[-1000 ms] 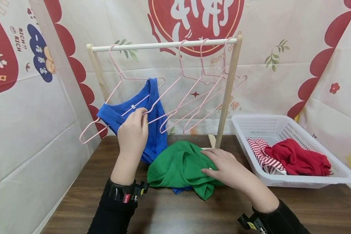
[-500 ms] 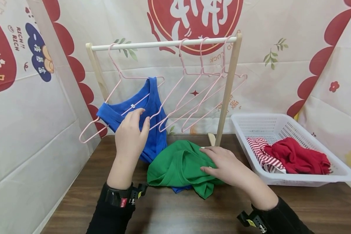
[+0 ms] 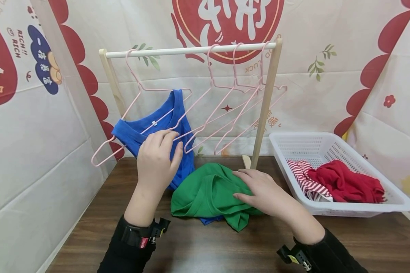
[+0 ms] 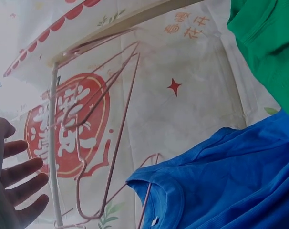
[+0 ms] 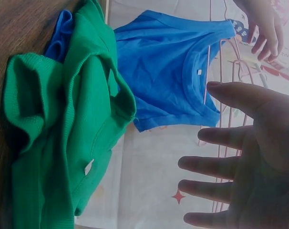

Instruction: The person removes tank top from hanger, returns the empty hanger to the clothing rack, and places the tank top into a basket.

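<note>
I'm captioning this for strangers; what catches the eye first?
Probably the blue top on a pink hanger at the left of the rack. Next, the crumpled green garment on the table, near the right hand. Then the red cloth in the white basket, far right.

Four pink hangers (image 3: 157,90), one clothes rack (image 3: 177,50), one hung blue tank top (image 5: 159,67), one green top (image 3: 213,191), one basket (image 3: 358,209), one striped cloth (image 3: 306,180), one red cloth (image 3: 348,184).

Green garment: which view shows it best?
Right wrist: green garment is close up, no hand over it, though cropped. Head shows it smaller, right hand overlapping one side; left wrist only a cropped corner.
</note>
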A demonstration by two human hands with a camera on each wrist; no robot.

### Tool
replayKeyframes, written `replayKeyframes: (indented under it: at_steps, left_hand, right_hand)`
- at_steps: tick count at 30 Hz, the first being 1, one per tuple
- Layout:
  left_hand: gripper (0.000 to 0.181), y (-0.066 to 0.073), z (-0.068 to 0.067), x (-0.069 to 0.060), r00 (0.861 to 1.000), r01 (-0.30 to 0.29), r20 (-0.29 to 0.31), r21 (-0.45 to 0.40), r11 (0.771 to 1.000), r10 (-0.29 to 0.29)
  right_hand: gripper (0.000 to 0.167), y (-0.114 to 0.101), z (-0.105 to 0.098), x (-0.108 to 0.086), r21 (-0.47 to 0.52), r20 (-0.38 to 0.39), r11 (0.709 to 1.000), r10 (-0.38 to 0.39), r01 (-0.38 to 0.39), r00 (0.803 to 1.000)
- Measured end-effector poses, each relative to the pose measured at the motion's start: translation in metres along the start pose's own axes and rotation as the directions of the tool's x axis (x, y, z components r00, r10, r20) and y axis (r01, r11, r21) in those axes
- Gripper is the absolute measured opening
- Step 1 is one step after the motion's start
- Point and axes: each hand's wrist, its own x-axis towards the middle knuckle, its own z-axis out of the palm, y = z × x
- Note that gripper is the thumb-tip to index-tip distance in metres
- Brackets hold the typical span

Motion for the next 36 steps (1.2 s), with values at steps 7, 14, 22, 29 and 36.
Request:
replayKeyframes:
  at_steps: [7,14,22,29,36]
  left_hand:
    - [0.024,0.006,0.002,-0.006,0.99,-0.133,0.042,-0.023,0.991,0.134]
    - [0.02,0.012,0.004,-0.016,0.974,-0.177,0.139,-0.014,0.984,0.177]
    - [0.018,0.012,0.015,-0.029,0.929,-0.227,0.295,-0.026,0.974,0.224]
    - [0.024,0.014,0.023,-0.036,0.795,-0.135,0.6,0.036,0.99,0.086]
    - [0.032,0.016,0.031,-0.043,0.685,-0.064,0.728,0.075,0.995,-0.01]
  right_hand:
    - [0.061,-0.001,0.002,0.002,-0.003,0.004,1.0,-0.013,0.013,1.0]
    - [0.06,0.0,0.01,0.007,0.01,0.017,1.0,-0.022,0.022,1.0]
    - [0.06,0.001,0.027,0.015,-0.002,0.063,1.0,-0.021,0.021,0.998]
    - [0.061,0.002,0.047,0.02,0.012,0.119,0.999,-0.044,0.042,0.992]
    - [0.08,-0.002,0.067,0.02,0.017,0.208,1.0,-0.027,0.024,0.978]
